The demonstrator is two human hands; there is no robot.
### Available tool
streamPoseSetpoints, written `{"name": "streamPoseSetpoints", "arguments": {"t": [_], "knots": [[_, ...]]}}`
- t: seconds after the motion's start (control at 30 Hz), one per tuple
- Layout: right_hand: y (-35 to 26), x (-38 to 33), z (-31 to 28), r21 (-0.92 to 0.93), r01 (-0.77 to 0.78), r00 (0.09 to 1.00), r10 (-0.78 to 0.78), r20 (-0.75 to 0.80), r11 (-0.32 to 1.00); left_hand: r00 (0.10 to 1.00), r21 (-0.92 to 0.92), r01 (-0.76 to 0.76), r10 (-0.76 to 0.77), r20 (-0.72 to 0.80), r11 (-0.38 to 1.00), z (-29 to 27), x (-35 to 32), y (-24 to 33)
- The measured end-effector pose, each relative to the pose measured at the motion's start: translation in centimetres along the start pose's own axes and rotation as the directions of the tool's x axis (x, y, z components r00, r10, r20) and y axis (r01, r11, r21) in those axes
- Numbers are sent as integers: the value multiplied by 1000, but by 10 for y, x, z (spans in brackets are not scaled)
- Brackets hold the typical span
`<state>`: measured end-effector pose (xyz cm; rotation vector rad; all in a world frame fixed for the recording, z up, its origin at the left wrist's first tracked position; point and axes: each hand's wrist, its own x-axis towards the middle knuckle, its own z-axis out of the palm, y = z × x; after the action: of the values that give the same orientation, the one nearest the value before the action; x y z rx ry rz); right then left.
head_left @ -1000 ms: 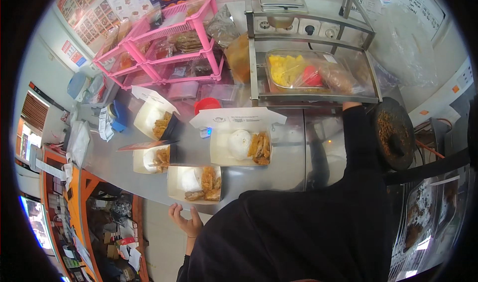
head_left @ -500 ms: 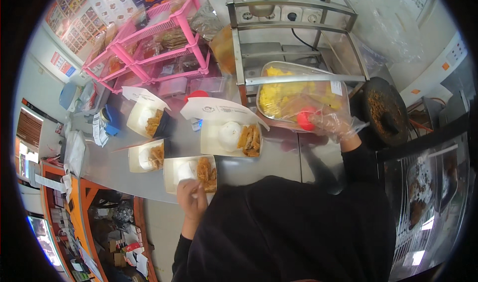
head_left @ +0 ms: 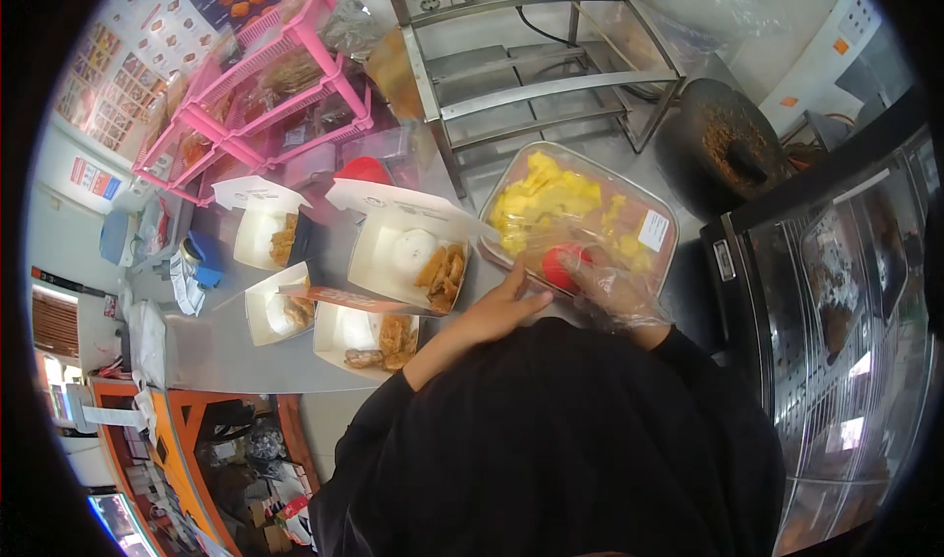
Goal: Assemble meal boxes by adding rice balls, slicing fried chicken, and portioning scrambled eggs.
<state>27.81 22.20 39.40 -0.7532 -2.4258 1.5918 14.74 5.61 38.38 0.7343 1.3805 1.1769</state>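
My right hand (head_left: 618, 290), in a clear plastic glove, is closed on a red round thing (head_left: 567, 265), partly covered by the fingers. Beneath it lies a rectangular tray (head_left: 507, 177) holding crumbled yellow food (head_left: 551, 193) that looks like scrambled egg, with clear film across part of it. My bare left hand (head_left: 500, 309) is at the tray's near left edge, its fingers apart and nothing seen in them. To its left stand several open paper boxes; the largest box (head_left: 379, 225) contains white rice (head_left: 417, 251) and brown fried pieces (head_left: 444, 277).
Behind the tray stands a metal rack (head_left: 531, 95). A dark mortar (head_left: 688, 149) with reddish-brown paste is at the right, beside a black-framed glass case (head_left: 826, 360). Pink stacked baskets (head_left: 275, 115) with packets fill the back left. An orange shelf unit (head_left: 187, 439) is lower left.
The tray has come out from under the rack, nearer to me. My left hand has moved right from the near box to the tray. My right hand has shifted nearer with the red thing.
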Motion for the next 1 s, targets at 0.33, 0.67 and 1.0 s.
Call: {"name": "streamPoseSetpoints", "arguments": {"t": [0.33,0.67,1.0], "knots": [[12,8,-15,-570,332,933,-351,81,751,933,474,-136,273,-235,870,14,10,-13],[28,40,-1,-487,502,865,-423,270,715,708,837,-84,623,-332,541,27,15,-5],[20,102,39,109,331,913,-289,-287,937,672,915,-193,727,-140,354,8,39,-38]]}}
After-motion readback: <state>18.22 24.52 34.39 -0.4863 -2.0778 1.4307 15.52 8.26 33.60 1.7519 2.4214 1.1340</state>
